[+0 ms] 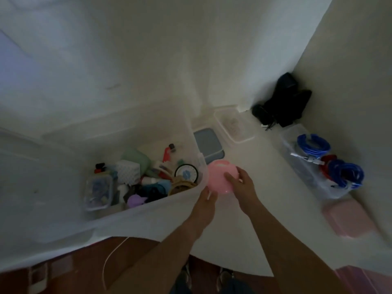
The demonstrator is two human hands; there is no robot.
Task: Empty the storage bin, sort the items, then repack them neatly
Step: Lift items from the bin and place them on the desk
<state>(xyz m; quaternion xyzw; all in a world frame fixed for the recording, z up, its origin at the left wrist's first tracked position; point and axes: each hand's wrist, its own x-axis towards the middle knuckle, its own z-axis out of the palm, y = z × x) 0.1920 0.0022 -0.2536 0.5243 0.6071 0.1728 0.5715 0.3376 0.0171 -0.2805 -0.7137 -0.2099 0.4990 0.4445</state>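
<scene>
Pink plastic bowl (220, 177) held in both hands just outside the right wall of the storage bin (148, 209), above the white table (244, 219). Right hand (241, 183): fingers curled over the bowl's right rim. Left hand (206, 198): grips the bowl's lower left edge, touching the bin wall. Bin translucent, holding mixed items: round dial timer (186, 172), patterned white box (128, 171), purple piece (136, 200), clear lidded container (98, 192). Grey-blue lid (209, 145) beyond bowl. Clear tray (233, 126) farther back. Blue cable coils (314, 146) in bag at right. Frame blurred.
</scene>
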